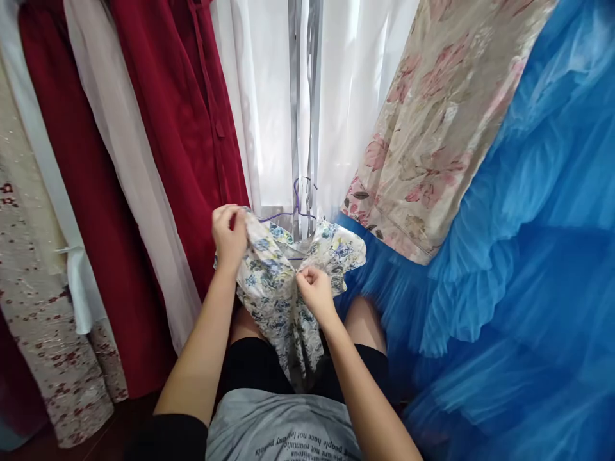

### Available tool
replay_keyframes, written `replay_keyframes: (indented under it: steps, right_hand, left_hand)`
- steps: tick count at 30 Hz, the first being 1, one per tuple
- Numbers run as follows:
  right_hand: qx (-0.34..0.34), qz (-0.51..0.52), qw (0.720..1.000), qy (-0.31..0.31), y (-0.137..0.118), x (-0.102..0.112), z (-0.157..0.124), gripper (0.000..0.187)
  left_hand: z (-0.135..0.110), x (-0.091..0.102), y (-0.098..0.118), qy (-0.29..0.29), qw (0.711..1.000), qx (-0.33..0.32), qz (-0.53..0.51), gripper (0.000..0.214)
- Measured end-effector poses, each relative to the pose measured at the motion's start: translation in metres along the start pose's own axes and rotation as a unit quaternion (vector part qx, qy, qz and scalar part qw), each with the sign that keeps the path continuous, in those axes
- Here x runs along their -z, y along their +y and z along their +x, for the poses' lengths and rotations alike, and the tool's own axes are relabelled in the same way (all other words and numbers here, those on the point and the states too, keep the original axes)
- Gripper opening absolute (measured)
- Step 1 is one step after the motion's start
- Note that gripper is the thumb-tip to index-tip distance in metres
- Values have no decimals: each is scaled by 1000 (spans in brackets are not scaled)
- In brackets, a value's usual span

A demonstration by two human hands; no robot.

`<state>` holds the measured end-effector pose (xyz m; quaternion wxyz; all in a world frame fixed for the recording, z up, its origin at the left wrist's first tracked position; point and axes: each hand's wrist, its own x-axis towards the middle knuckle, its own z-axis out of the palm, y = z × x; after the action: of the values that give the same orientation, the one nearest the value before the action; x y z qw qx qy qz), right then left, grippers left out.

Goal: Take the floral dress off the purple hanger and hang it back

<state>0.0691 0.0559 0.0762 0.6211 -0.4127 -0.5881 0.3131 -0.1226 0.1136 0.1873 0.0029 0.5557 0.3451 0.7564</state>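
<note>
A white floral garment (pixel 269 288) with blue and yellow flowers hangs on a purple wire hanger (pixel 296 203) in front of my legs. My left hand (pixel 229 235) is closed on the cloth at its left shoulder. My right hand (pixel 317 291) pinches the fabric at the middle of the front, just below the neckline. The hanger's hook stands up out of the neck opening, with no hand on it. The garment's short right sleeve (pixel 348 248) spreads out freely, and its lower part falls in folds between my knees.
Dark red dresses (pixel 177 96) and pale cloth hang on the left. White curtains (pixel 360 83) with grey ribbons are straight ahead. To the right, a beige dress with pink flowers (pixel 432 141) hangs against a large blue ruffled tulle gown (pixel 542 269), close to my right leg.
</note>
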Motion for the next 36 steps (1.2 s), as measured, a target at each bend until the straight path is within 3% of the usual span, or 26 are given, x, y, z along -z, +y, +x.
replay_keyframes:
  steps: [1, 3, 5, 8, 11, 13, 15, 16, 18, 20, 22, 24, 27, 30, 32, 34, 36]
  right_hand:
    - [-19, 23, 1000, -8, 2, -2, -10, 24]
    - [-57, 66, 996, -26, 5, -6, -26, 23]
    - [-94, 111, 988, -43, 11, -9, -35, 24]
    - [-147, 178, 973, -21, 26, -5, -38, 25]
    - [-190, 229, 951, 89, 47, 17, -36, 23]
    - [-191, 220, 942, 169, 57, 35, -35, 21]
    - [-162, 153, 954, 202, 60, 48, -34, 19]
    - [-143, 108, 965, 189, 58, 51, -34, 20]
    - [-113, 43, 988, 94, 49, 52, -35, 23]
    - [-112, 42, 992, -34, 35, 51, -38, 30]
    - [-129, 78, 981, -125, 20, 56, -42, 42]
    - [-146, 100, 970, -167, 7, 66, -46, 47]
    - [-146, 102, 967, -181, -6, 87, -47, 45]
    - [-127, 124, 975, -132, -15, 106, -44, 41]
    - [-105, 141, 980, -96, -21, 120, -38, 37]
    - [-82, 126, 986, -78, -28, 139, -29, 35]
    - [-64, 79, 991, -89, -33, 160, -17, 35]
  left_hand:
    - [5, 10, -15, 33, 993, 98, -65, 7]
    - [3, 24, -45, 105, 926, 303, -200, 12]
    - [-16, 30, -69, 139, 858, 419, -262, 20]
    - [-73, 26, -88, 134, 814, 493, -278, 23]
    - [-138, 17, -90, 118, 776, 537, -309, 17]
    - [-169, 7, -83, 104, 754, 553, -339, 9]
    - [-184, -7, -68, 46, 746, 547, -377, 7]
    - [-185, -16, -58, -4, 755, 528, -388, 11]
    - [-181, -37, -34, -134, 809, 445, -360, 20]
    - [-173, -56, -12, -245, 875, 318, -271, 23]
    - [-169, -69, 4, -297, 910, 217, -194, 26]
    - [-170, -72, 12, -308, 915, 188, -179, 28]
    - [-179, -60, 16, -364, 875, 243, -207, 30]
    - [-192, -36, 14, -527, 766, 287, -232, 40]
    - [-197, -17, 8, -622, 710, 269, -191, 44]
    - [-196, 0, -3, -655, 708, 238, -118, 42]
    - [-188, 13, -15, -635, 733, 234, -68, 43]
